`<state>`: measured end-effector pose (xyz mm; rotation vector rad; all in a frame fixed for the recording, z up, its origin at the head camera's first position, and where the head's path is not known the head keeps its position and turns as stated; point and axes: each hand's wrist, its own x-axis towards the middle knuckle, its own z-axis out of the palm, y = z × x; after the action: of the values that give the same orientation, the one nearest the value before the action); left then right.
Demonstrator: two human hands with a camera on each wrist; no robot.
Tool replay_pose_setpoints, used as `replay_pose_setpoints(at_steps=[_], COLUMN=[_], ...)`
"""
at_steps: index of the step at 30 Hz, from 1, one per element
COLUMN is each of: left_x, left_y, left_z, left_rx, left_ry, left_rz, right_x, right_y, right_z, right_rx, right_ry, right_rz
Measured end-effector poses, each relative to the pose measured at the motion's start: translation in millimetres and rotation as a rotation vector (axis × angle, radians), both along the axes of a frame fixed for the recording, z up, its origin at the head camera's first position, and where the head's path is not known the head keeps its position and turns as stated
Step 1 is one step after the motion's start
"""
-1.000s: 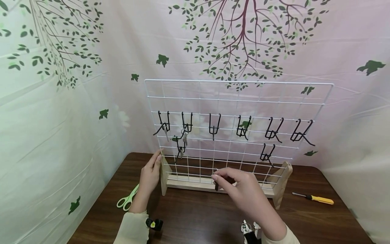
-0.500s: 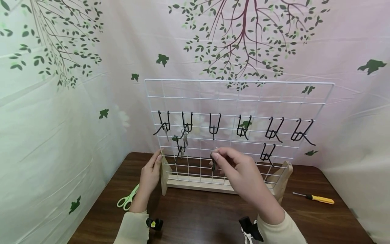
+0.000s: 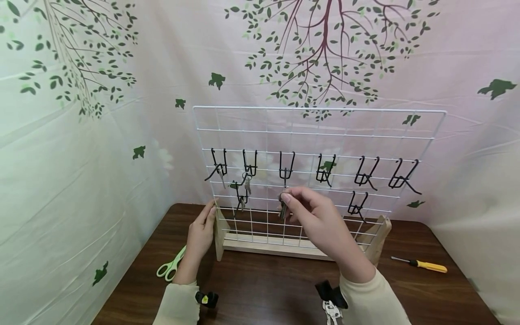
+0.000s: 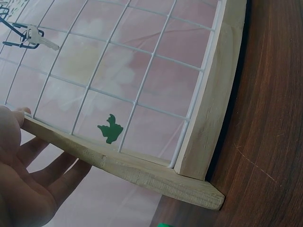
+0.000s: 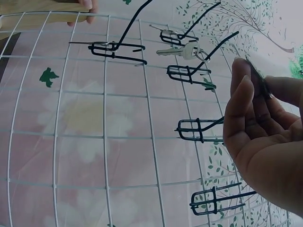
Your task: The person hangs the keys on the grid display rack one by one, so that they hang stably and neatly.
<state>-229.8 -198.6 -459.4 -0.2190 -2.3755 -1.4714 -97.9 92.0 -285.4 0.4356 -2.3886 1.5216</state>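
- Head: right hand (image 3: 318, 219)'s brought the key (image 3: 283, 211) up near the middle hook (image 3: 285, 172); so close, just not hung yet;
- Left wrist: left hand (image 4: 28, 184) grips the left wooden upright (image 4: 128, 172);
- Right wrist: thumb and fingers narrow, pinching that key

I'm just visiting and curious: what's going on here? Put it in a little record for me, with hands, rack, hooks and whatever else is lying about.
Left hand: grips the left wooden end of the rack
Right hand: pinches a small dark item, perhaps a key, in front of the rack
Rack: white wire grid, upright on a wooden stand
Hooks: eight black; six in the upper row, two lower
Keys: hanging on the three leftmost hooks
Table, left: green scissors
Table, right: yellow-handled screwdriver
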Motion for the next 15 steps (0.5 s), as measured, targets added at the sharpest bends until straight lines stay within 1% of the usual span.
replay_pose_setpoints(at_steps=[3, 8, 15], left_x=[-0.3, -0.8, -1.7], left_y=[-0.3, -0.8, -1.0], left_z=[-0.5, -1.1, -2.5], left_rx=[-0.001, 0.002, -0.003], left_ry=[0.002, 0.008, 0.016], left_rz=[0.004, 0.006, 0.007], right_x=[-3.3, -10.8, -22.5], right_y=[0.3, 0.7, 2.2], right_z=[-0.8, -3.1, -9.3], right_rx=[0.002, 0.017, -0.026], right_ry=[-0.002, -0.022, -0.046], right_rz=[0.001, -0.021, -0.031])
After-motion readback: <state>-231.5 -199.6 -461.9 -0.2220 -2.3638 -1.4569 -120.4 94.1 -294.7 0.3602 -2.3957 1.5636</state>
